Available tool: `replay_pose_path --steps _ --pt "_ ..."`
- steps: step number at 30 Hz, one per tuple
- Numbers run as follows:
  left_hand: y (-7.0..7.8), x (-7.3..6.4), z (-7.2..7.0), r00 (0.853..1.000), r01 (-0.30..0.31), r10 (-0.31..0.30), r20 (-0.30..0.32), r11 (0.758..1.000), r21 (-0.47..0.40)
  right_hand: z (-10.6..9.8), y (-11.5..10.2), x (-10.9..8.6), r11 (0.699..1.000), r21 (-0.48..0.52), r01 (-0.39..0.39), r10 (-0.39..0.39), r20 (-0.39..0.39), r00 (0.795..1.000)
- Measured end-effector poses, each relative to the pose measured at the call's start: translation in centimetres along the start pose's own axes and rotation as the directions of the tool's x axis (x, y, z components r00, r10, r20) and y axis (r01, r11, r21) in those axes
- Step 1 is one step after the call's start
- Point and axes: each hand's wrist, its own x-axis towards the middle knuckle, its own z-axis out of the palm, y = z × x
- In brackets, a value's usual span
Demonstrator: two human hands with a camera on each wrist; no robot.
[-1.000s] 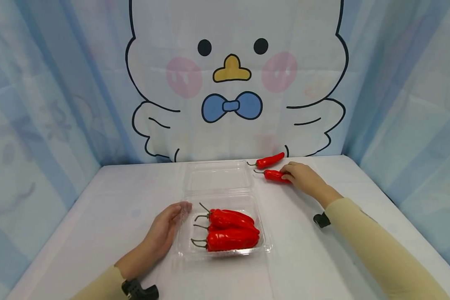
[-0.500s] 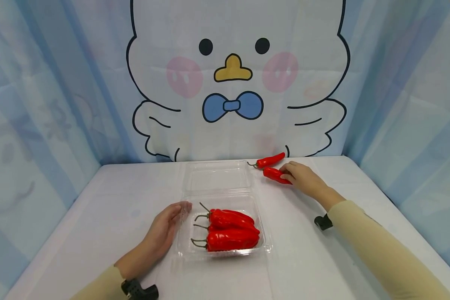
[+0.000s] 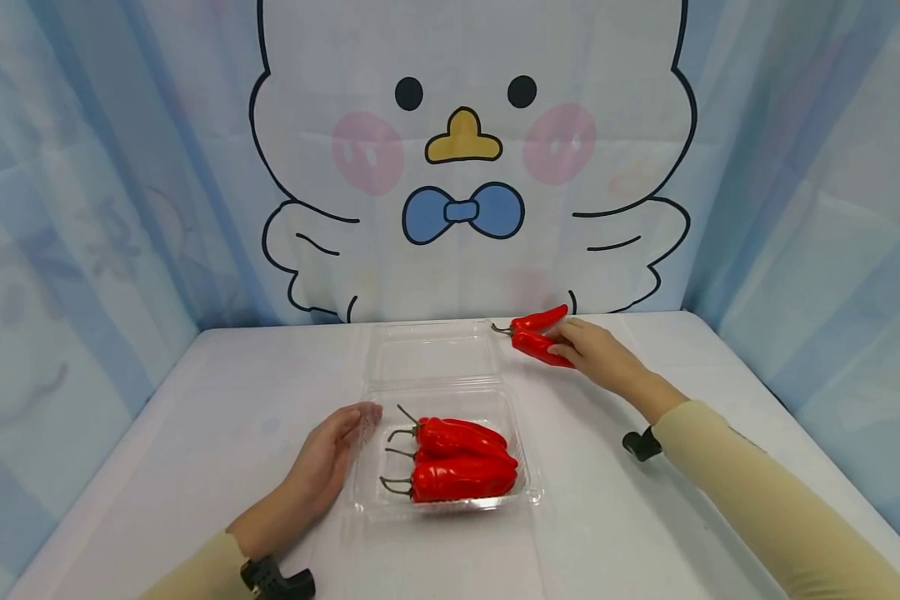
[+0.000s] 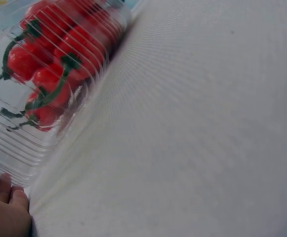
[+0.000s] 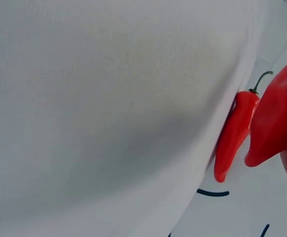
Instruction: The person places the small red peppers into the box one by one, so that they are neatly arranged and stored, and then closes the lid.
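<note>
A clear plastic clamshell box [image 3: 457, 402] lies opened out on the table in the head view. Several red chili peppers [image 3: 465, 481] are inside its near half, green stems to the left. Against the box's left wall rest the extended fingers of my left hand [image 3: 332, 454]; the left wrist view shows those fingertips [image 4: 4, 183] at the ribbed side. At the back right, my right hand [image 3: 596, 354] pinches one red chili pepper [image 3: 534, 344] between thumb and fingers. Right behind it lies another red chili pepper [image 3: 546, 317], also visible in the right wrist view, stem up.
The box's clear lid [image 3: 435, 354] lies flat, hinged at the far side and reaching toward the table's back edge. A white cloth covers the table [image 3: 217, 417]. Behind it hangs a curtain [image 3: 461, 275] printed with a cartoon bird, with blue curtains at both sides.
My right hand has shifted slightly left with the pepper it pinches, which now overlaps the rear pepper in the head view. The left hand and the box have stayed put.
</note>
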Motion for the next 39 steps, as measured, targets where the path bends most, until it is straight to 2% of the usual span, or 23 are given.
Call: replay_pose_path --steps 6,15,24,32,39 --pt "0.0 0.0 -0.1 1.0 0.013 -0.013 -0.003 1.0 0.012 0.0 -1.2 0.1 0.999 0.005 0.041 -0.04 -0.011 0.999" --pt "0.1 -0.1 -0.1 1.0 0.012 -0.012 0.0 1.0 0.007 0.2 -3.9 -0.1 0.988 0.076 0.138 -0.136 -0.025 0.99" --pt "0.0 0.0 -0.3 1.0 -0.008 0.008 0.017 1.0 -0.003 0.6 -6.4 -0.3 0.966 0.097 0.241 -0.241 -0.005 0.97" --pt "0.0 0.1 -0.2 1.0 -0.009 0.01 0.013 0.999 -0.034 1.0 -8.2 -0.5 0.948 0.153 0.279 -0.286 0.02 0.958" --pt "-0.1 0.2 -0.3 1.0 -0.021 0.022 0.018 0.999 -0.025 1.3 -9.4 -0.6 0.923 0.188 0.335 -0.348 0.038 0.937"
